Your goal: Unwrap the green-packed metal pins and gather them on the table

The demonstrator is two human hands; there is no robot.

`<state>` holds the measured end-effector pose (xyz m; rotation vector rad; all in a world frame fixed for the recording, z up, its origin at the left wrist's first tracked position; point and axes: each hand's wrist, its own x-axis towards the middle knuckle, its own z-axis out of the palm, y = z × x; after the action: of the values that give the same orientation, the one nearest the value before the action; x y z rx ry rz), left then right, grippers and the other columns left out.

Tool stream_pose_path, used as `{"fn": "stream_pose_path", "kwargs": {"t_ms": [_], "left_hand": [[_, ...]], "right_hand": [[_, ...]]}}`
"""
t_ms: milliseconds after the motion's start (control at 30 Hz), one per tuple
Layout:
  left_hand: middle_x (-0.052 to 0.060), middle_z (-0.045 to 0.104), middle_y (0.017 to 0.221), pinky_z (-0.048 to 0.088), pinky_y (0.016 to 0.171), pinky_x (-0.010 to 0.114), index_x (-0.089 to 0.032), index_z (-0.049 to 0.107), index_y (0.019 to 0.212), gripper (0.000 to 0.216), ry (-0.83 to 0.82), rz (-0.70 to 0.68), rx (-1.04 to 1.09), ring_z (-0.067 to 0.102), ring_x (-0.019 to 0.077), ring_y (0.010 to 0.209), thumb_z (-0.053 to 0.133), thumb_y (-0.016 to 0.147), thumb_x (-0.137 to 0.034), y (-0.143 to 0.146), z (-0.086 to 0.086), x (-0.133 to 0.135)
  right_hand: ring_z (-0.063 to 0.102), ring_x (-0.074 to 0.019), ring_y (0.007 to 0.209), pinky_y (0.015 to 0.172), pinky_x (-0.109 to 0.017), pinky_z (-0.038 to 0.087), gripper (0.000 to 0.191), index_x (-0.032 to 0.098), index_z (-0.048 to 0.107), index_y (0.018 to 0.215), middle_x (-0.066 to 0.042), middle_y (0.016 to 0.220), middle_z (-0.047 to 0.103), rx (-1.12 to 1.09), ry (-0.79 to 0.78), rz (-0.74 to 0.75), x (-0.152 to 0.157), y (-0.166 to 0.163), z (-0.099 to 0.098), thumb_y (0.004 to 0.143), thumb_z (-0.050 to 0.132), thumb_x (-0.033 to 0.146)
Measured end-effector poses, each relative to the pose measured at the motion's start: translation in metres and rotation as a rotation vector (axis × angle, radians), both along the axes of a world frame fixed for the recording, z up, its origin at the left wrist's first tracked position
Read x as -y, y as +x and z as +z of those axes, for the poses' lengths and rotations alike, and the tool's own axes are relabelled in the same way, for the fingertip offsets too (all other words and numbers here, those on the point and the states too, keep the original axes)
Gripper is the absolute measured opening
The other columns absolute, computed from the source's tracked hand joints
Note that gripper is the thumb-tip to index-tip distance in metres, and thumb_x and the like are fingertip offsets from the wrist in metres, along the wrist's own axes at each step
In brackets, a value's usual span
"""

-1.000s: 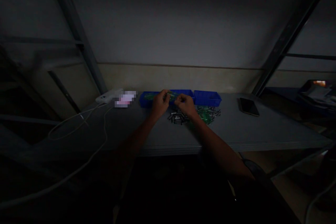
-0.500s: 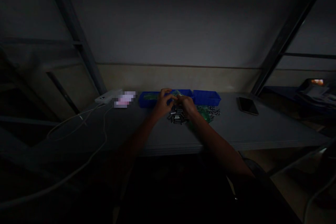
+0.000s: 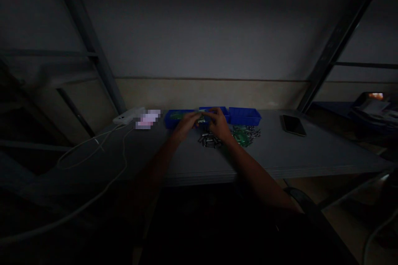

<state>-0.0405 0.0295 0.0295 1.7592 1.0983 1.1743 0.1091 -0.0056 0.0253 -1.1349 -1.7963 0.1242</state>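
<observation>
Over the front edge of the middle blue bin (image 3: 222, 110), my left hand (image 3: 186, 124) and my right hand (image 3: 220, 125) meet at the fingertips. Between them is a small greenish see-through plastic bag (image 3: 202, 117), partly covered by fingers. My left hand is closed on its left side, while the bent fingers of my right hand pinch it from the right. Below my hands lies a pile of short metal pins (image 3: 210, 140). To its right are green plastic bags (image 3: 241, 137) with longer metal pieces (image 3: 255, 133) around them. The dim light hides finer detail.
A left blue bin (image 3: 171, 121) holds greenish bags; a right blue bin (image 3: 245, 116) stands beside the middle one. A phone (image 3: 293, 125) lies to the right on the grey table (image 3: 199, 161). At left are a white power strip (image 3: 129, 116), a blurred-out pinkish item (image 3: 148, 119) and loose cables (image 3: 124, 153).
The plastic bag has shifted slightly left and down. My left hand has turned and closed around its side; my right hand's fingers have lifted and now reach leftward to it.
</observation>
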Motion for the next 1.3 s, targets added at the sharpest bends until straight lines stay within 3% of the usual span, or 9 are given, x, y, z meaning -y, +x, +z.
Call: {"fn": "stream_pose_path", "kwargs": {"t_ms": [133,300,567,767,1033,1300], "left_hand": [[0.004,0.068,0.076,0.047,0.065,0.026,-0.018,0.065,0.080,0.026,0.314,0.204,-0.178,0.062,0.0171,0.071,0.060,0.072,-0.043,-0.023,0.012,-0.004],[0.006,0.068,0.089,0.047,0.078,0.028,-0.016,0.062,0.089,0.024,0.404,0.439,-0.087,0.061,0.0174,0.084,0.054,0.078,-0.037,-0.067,0.028,-0.007],[0.005,0.068,0.091,0.048,0.078,0.028,-0.018,0.063,0.086,0.020,0.360,0.317,-0.254,0.062,0.0188,0.086,0.058,0.075,-0.034,-0.080,0.022,-0.008],[0.006,0.069,0.093,0.047,0.082,0.032,-0.020,0.064,0.092,0.020,0.324,0.383,-0.374,0.062,0.0214,0.088,0.060,0.074,-0.029,-0.086,0.015,-0.017],[0.011,0.069,0.100,0.046,0.081,0.034,-0.019,0.068,0.093,0.022,0.291,0.360,-0.563,0.062,0.0235,0.091,0.060,0.074,-0.024,-0.088,0.000,-0.031],[0.009,0.070,0.092,0.044,0.079,0.035,-0.022,0.060,0.114,0.039,0.173,0.510,-0.549,0.063,0.0246,0.089,0.055,0.079,-0.038,-0.082,0.005,-0.023]], "right_hand": [[0.048,-0.0206,0.104,0.097,-0.035,0.040,0.048,0.020,0.069,0.097,-0.008,0.106,0.047,-0.034,-0.013,-0.043,-0.001,-0.001,-0.002,0.065,0.042,-0.002],[0.050,-0.0212,0.100,0.096,-0.036,0.040,0.035,0.016,0.068,0.093,-0.008,0.097,0.049,-0.075,-0.071,-0.104,0.000,0.000,0.000,0.069,0.046,0.004],[0.053,-0.0209,0.089,0.090,-0.038,0.043,0.026,0.016,0.063,0.100,-0.009,0.098,0.051,-0.111,-0.080,-0.120,-0.003,0.001,-0.002,0.077,0.051,0.018],[0.054,-0.0200,0.086,0.087,-0.037,0.044,0.027,0.017,0.061,0.103,-0.009,0.100,0.051,-0.094,-0.112,-0.114,-0.004,0.002,-0.002,0.079,0.051,0.022],[0.055,-0.0189,0.086,0.084,-0.035,0.045,0.030,0.016,0.059,0.107,-0.009,0.100,0.053,-0.061,-0.160,-0.105,-0.003,0.001,-0.003,0.079,0.053,0.025],[0.055,-0.0200,0.091,0.085,-0.036,0.044,0.032,0.017,0.056,0.110,-0.010,0.103,0.054,-0.021,-0.173,-0.098,-0.006,0.000,-0.007,0.080,0.053,0.027]]}}
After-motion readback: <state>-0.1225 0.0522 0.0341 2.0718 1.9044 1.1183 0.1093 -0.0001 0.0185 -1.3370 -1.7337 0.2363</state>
